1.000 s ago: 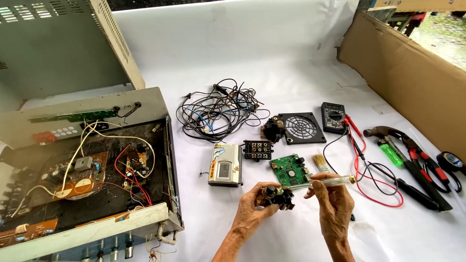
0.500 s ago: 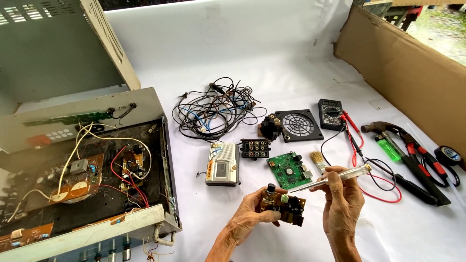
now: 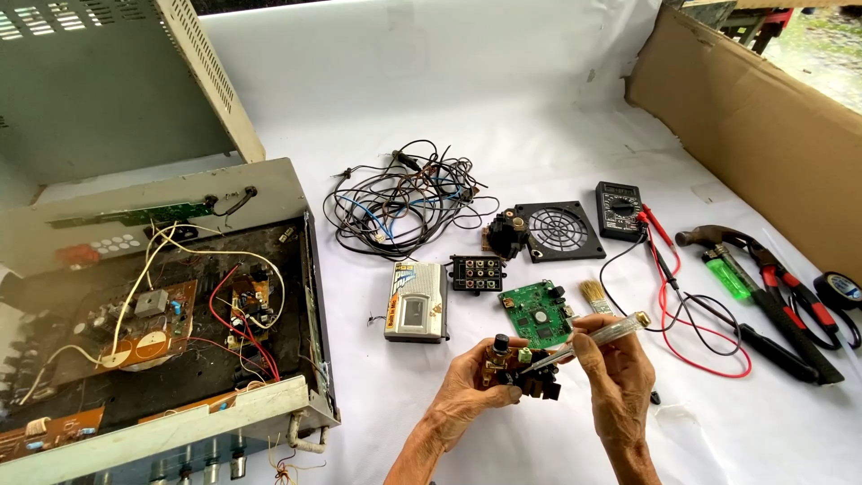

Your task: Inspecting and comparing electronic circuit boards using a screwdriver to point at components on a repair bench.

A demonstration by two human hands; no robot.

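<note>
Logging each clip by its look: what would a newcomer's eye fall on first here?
At bottom centre the left hand grips a small circuit module while the right hand points a clear-handled screwdriver at it. On the left sits an opened metal chassis full of wiring; a tangle of black cables lies on the white cloth behind.

The left hand (image 3: 467,391) hides most of a small part (image 3: 521,373), so its shape is hard to tell. The open box (image 3: 162,305) is cut off at the left and bottom edges. The tape (image 3: 842,289), maybe a roll, is cut off at the right.
</note>
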